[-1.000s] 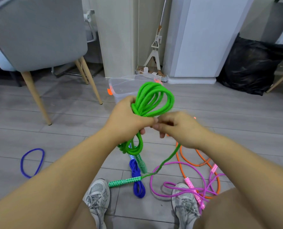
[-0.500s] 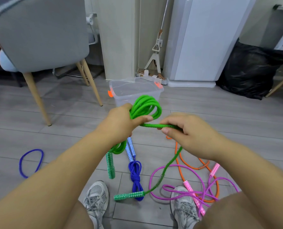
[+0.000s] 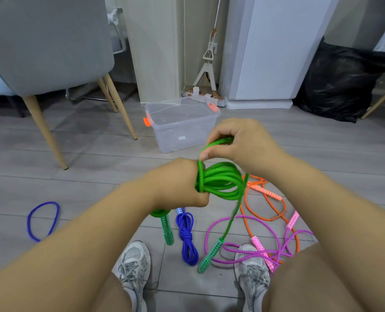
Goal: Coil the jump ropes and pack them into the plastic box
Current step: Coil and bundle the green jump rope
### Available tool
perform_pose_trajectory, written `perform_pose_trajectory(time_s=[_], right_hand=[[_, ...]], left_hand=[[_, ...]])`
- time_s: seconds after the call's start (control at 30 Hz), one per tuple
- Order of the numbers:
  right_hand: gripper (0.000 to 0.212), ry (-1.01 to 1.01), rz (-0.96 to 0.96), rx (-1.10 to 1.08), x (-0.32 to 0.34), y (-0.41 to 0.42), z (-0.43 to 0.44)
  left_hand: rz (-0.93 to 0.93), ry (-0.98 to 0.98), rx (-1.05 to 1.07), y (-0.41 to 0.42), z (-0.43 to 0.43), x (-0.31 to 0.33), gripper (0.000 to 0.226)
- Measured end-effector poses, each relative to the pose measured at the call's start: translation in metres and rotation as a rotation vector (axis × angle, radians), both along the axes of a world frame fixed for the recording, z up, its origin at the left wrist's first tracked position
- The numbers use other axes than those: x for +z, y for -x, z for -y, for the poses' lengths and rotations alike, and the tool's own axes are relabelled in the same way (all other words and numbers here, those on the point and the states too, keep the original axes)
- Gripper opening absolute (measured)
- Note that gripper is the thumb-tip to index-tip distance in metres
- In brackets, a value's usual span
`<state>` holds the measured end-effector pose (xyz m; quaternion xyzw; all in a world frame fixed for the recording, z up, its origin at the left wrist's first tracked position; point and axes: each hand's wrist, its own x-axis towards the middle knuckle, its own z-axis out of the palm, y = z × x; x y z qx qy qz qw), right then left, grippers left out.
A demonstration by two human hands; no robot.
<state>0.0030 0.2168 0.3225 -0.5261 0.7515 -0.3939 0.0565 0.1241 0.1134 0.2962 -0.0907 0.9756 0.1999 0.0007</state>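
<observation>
The left hand (image 3: 180,183) is closed in a fist around one side of a coiled green jump rope (image 3: 223,183), holding the bundle of loops together in front of the person's knees. The right hand (image 3: 243,143), just above and beyond it, pinches a single strand of the same rope between thumb and curled fingers; that strand runs down across the coil beside the left fist.

One green handle (image 3: 166,230) hangs below the left hand. A free length of rope drops from the coil to the second green handle (image 3: 209,255), which hangs near the right sneaker (image 3: 252,271). The left sneaker (image 3: 133,264) is beside it on the grey floor (image 3: 97,165).

Between the shoes lies a blue jump rope (image 3: 187,237), already bundled and knotted. To the right, a loose purple jump rope (image 3: 250,217) with pink handles tangles with an orange jump rope (image 3: 265,192). A separate blue loop (image 3: 56,218) lies on the floor, well apart to the left.

Beyond the hands, a clear plastic box (image 3: 180,127) with orange latches stands open on the floor. Behind it are a grey chair (image 3: 47,41) with wooden legs, a mop (image 3: 207,64) leaning upright, a white cabinet (image 3: 272,48) and a black bag (image 3: 340,82).
</observation>
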Motion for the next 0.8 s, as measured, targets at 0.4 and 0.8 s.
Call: perform_pose_trajectory(time_s=[0.4, 0.8], right_hand=[[0.035, -0.136, 0.395, 0.001, -0.015, 0.013, -0.013], [0.036, -0.433, -0.064, 0.115, -0.006, -0.028, -0.022]], left_hand=[[-0.392, -0.647, 0.085, -0.003, 0.000, 0.007, 0.052], [-0.550, -0.476, 0.610, 0.014, 0.025, -0.006, 0.025]])
